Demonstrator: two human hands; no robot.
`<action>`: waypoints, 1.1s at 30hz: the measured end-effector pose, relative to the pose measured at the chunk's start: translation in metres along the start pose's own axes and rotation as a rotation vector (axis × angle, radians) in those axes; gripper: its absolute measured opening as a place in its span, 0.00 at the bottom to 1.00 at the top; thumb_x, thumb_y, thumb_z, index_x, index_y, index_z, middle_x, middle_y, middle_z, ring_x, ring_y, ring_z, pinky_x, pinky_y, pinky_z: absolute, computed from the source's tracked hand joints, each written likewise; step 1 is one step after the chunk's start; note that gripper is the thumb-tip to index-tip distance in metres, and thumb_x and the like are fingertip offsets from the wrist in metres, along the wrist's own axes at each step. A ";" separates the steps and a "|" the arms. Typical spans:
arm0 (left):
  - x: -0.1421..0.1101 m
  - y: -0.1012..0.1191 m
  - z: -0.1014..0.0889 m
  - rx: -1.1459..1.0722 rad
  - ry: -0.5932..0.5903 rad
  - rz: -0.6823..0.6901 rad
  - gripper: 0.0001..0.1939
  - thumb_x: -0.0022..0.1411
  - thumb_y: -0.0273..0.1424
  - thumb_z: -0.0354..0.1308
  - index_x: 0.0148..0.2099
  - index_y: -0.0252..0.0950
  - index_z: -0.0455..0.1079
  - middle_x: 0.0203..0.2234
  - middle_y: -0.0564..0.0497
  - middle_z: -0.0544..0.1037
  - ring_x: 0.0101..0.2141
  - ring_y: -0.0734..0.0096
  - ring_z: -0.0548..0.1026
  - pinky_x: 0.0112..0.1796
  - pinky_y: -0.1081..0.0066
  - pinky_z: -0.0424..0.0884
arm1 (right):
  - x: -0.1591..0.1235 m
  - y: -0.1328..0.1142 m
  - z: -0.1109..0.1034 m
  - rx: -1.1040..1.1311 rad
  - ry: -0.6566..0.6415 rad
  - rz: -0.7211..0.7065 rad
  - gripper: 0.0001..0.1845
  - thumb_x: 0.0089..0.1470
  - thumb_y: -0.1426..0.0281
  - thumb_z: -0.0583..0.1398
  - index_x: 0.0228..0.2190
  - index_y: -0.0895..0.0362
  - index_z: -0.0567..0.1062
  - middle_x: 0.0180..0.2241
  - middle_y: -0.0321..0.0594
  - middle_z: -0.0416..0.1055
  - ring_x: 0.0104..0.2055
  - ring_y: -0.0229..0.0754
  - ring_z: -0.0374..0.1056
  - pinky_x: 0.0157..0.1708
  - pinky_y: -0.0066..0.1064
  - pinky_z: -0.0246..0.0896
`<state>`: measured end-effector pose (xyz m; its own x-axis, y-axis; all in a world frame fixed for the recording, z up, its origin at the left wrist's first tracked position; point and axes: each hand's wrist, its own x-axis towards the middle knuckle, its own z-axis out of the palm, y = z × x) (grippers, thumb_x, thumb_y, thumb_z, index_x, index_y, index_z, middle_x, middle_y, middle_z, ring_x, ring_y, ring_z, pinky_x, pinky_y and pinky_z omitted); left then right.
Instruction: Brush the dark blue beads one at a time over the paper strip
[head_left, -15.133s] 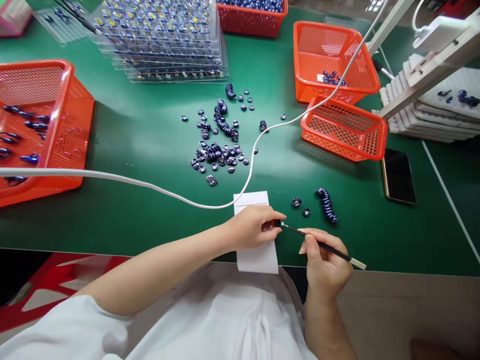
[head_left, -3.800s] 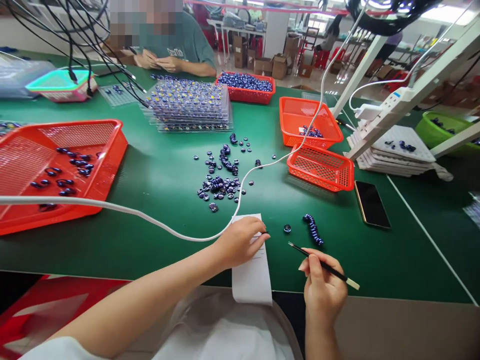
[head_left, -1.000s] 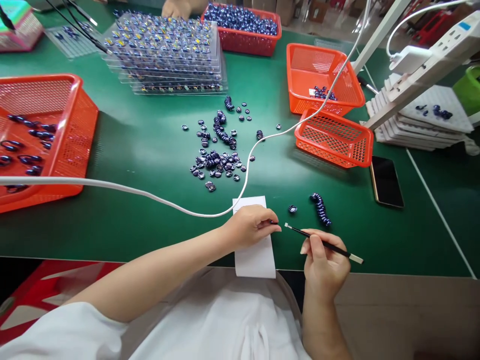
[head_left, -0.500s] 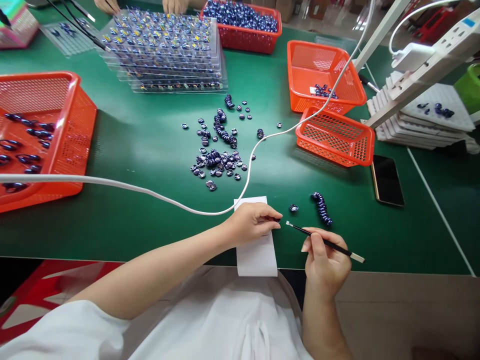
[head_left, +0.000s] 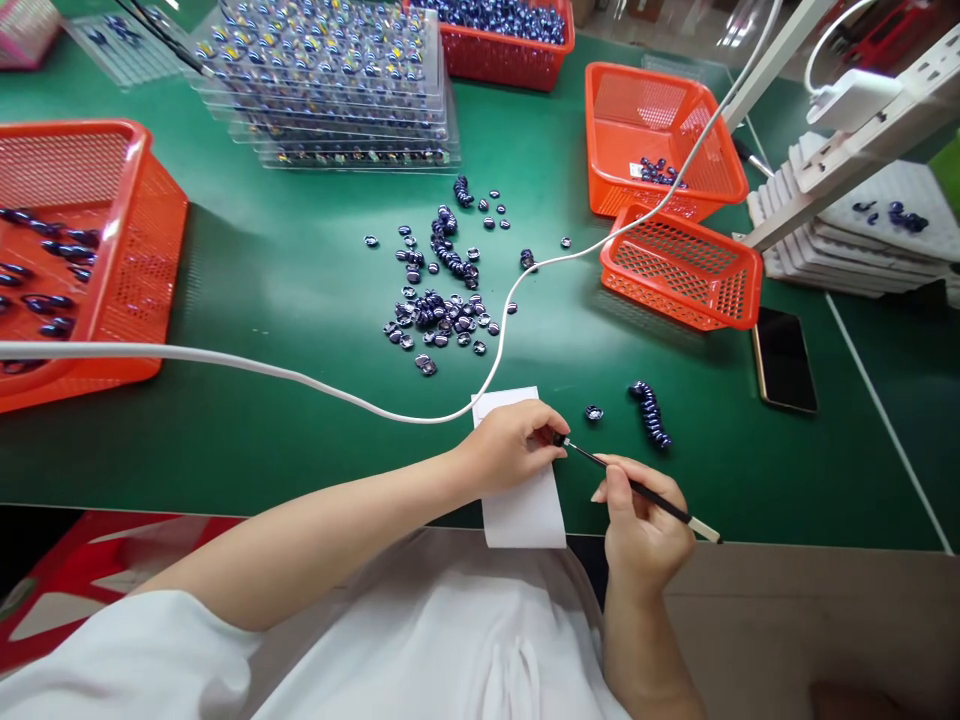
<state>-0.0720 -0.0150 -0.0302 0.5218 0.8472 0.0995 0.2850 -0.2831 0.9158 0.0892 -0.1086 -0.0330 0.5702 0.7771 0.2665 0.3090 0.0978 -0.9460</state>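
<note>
My left hand (head_left: 517, 445) is closed, pinching a small dark piece (head_left: 560, 438) between thumb and fingertips above a white paper strip (head_left: 523, 515). In my right hand (head_left: 646, 525) is a thin black pen-like stick (head_left: 660, 503) with a pale rear end. Its tip, with a tiny whitish bit on it, meets the dark piece; whether they touch I cannot tell. Just beyond the hands lie a single shiny dark-blue cap-like piece (head_left: 593, 412) and a curved row of the same pieces (head_left: 651, 415). More of them form a loose pile (head_left: 439, 315) on the green table (head_left: 300, 300).
A white cable (head_left: 337, 398) crosses in front of the pile. Orange baskets stand at left (head_left: 161, 260) and right (head_left: 679, 300). Behind are stacked clear trays (head_left: 352, 155) and a red basket (head_left: 502, 70). A phone (head_left: 784, 360) lies at right, near stacked white trays (head_left: 832, 260).
My right hand has moved slightly left, bringing the stick's tip from a short gap up to the dark piece in my left hand. The camera view has shifted a little.
</note>
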 end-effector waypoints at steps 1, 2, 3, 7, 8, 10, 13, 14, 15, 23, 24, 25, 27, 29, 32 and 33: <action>0.000 0.000 0.001 0.023 0.001 0.011 0.09 0.57 0.23 0.67 0.40 0.35 0.74 0.33 0.51 0.79 0.30 0.73 0.77 0.35 0.73 0.76 | -0.001 0.000 0.000 -0.006 -0.008 -0.006 0.05 0.57 0.67 0.66 0.34 0.56 0.78 0.35 0.42 0.80 0.21 0.34 0.70 0.22 0.30 0.70; 0.000 0.000 0.001 0.042 0.002 0.021 0.09 0.56 0.22 0.68 0.40 0.35 0.74 0.33 0.51 0.79 0.30 0.73 0.77 0.35 0.73 0.75 | -0.001 0.001 -0.001 -0.012 -0.010 -0.013 0.05 0.57 0.67 0.66 0.34 0.56 0.79 0.35 0.41 0.80 0.21 0.34 0.70 0.22 0.30 0.70; -0.001 0.000 0.002 0.058 0.002 0.030 0.10 0.56 0.22 0.68 0.40 0.35 0.74 0.33 0.51 0.78 0.30 0.73 0.77 0.35 0.73 0.75 | -0.002 0.002 -0.001 -0.020 -0.012 -0.020 0.05 0.56 0.67 0.66 0.34 0.56 0.79 0.35 0.41 0.81 0.21 0.34 0.70 0.22 0.30 0.70; -0.001 -0.001 0.003 0.098 0.003 0.065 0.10 0.57 0.22 0.68 0.40 0.34 0.73 0.33 0.52 0.78 0.30 0.73 0.76 0.34 0.73 0.73 | -0.003 0.003 -0.001 -0.071 -0.033 -0.040 0.05 0.57 0.67 0.66 0.35 0.55 0.79 0.35 0.41 0.81 0.22 0.35 0.71 0.23 0.31 0.70; -0.001 -0.001 0.003 0.105 0.003 0.072 0.10 0.57 0.22 0.68 0.40 0.34 0.73 0.33 0.52 0.78 0.30 0.73 0.76 0.34 0.73 0.73 | -0.003 0.004 -0.002 -0.082 -0.040 -0.042 0.05 0.57 0.67 0.66 0.35 0.55 0.79 0.35 0.41 0.81 0.22 0.35 0.71 0.23 0.31 0.71; -0.001 -0.001 0.003 0.118 0.001 0.079 0.10 0.57 0.22 0.68 0.41 0.35 0.73 0.33 0.52 0.78 0.30 0.73 0.76 0.34 0.73 0.73 | -0.003 0.004 -0.002 -0.090 -0.056 -0.050 0.05 0.57 0.67 0.66 0.35 0.55 0.79 0.36 0.41 0.81 0.22 0.35 0.71 0.23 0.31 0.71; -0.001 -0.002 0.004 0.135 -0.007 0.080 0.10 0.58 0.22 0.67 0.40 0.35 0.72 0.33 0.52 0.78 0.30 0.73 0.76 0.34 0.73 0.73 | -0.003 0.004 -0.003 -0.089 -0.074 -0.057 0.04 0.57 0.68 0.66 0.36 0.55 0.79 0.36 0.41 0.81 0.22 0.35 0.71 0.23 0.30 0.71; -0.001 -0.002 0.004 0.138 -0.006 0.084 0.10 0.58 0.22 0.67 0.41 0.35 0.72 0.34 0.52 0.78 0.30 0.73 0.76 0.34 0.73 0.73 | -0.003 0.004 -0.003 -0.088 -0.076 -0.057 0.04 0.57 0.69 0.66 0.36 0.55 0.79 0.36 0.41 0.81 0.22 0.34 0.71 0.23 0.30 0.71; -0.001 -0.003 0.004 0.141 -0.003 0.091 0.10 0.58 0.22 0.67 0.40 0.35 0.72 0.33 0.52 0.78 0.30 0.73 0.76 0.34 0.73 0.73 | -0.003 0.004 -0.003 -0.088 -0.076 -0.056 0.04 0.57 0.69 0.66 0.36 0.55 0.79 0.36 0.41 0.81 0.22 0.34 0.71 0.24 0.30 0.71; 0.000 -0.003 0.004 0.149 0.007 0.121 0.10 0.57 0.21 0.67 0.40 0.34 0.72 0.33 0.52 0.78 0.30 0.73 0.76 0.33 0.74 0.73 | -0.003 0.007 -0.002 -0.097 -0.058 -0.098 0.04 0.56 0.71 0.67 0.36 0.55 0.80 0.35 0.39 0.81 0.22 0.34 0.71 0.23 0.28 0.71; 0.000 -0.003 0.004 0.150 0.007 0.121 0.10 0.57 0.21 0.67 0.40 0.34 0.72 0.33 0.52 0.78 0.30 0.73 0.76 0.33 0.74 0.73 | -0.003 0.007 -0.002 -0.099 -0.061 -0.104 0.04 0.56 0.72 0.67 0.36 0.55 0.80 0.35 0.39 0.81 0.22 0.34 0.71 0.23 0.28 0.71; -0.001 -0.003 0.004 0.150 0.007 0.121 0.10 0.57 0.21 0.67 0.40 0.34 0.72 0.33 0.52 0.78 0.30 0.73 0.76 0.33 0.74 0.73 | -0.003 0.007 -0.002 -0.104 -0.063 -0.110 0.04 0.56 0.72 0.66 0.36 0.55 0.80 0.35 0.39 0.81 0.22 0.33 0.71 0.23 0.28 0.71; -0.001 -0.003 0.005 0.149 0.007 0.119 0.10 0.58 0.21 0.67 0.40 0.35 0.72 0.33 0.52 0.78 0.30 0.73 0.76 0.33 0.74 0.73 | -0.003 0.008 -0.002 -0.120 -0.061 -0.118 0.04 0.56 0.72 0.66 0.36 0.55 0.80 0.35 0.39 0.81 0.22 0.33 0.71 0.22 0.28 0.71; -0.001 -0.003 0.005 0.150 0.005 0.117 0.09 0.58 0.22 0.67 0.40 0.35 0.72 0.33 0.52 0.78 0.31 0.73 0.76 0.33 0.74 0.73 | -0.004 0.009 -0.003 -0.136 -0.060 -0.122 0.04 0.57 0.71 0.66 0.37 0.55 0.80 0.36 0.39 0.81 0.23 0.34 0.72 0.23 0.28 0.71; -0.001 -0.004 0.005 0.160 0.006 0.130 0.09 0.58 0.22 0.67 0.40 0.35 0.72 0.33 0.52 0.77 0.31 0.73 0.76 0.33 0.74 0.73 | -0.005 0.012 -0.004 -0.153 -0.076 -0.141 0.05 0.57 0.71 0.66 0.37 0.55 0.79 0.36 0.40 0.81 0.27 0.37 0.75 0.25 0.29 0.73; -0.001 -0.004 0.005 0.164 0.008 0.138 0.09 0.58 0.22 0.67 0.40 0.34 0.72 0.33 0.51 0.77 0.31 0.73 0.76 0.34 0.74 0.73 | -0.005 0.013 -0.005 -0.156 -0.088 -0.154 0.05 0.57 0.72 0.66 0.38 0.54 0.79 0.37 0.40 0.81 0.29 0.38 0.76 0.26 0.30 0.74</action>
<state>-0.0697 -0.0171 -0.0361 0.5590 0.7985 0.2234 0.3388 -0.4659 0.8174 0.0942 -0.1137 -0.0456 0.4410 0.8122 0.3820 0.5051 0.1273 -0.8536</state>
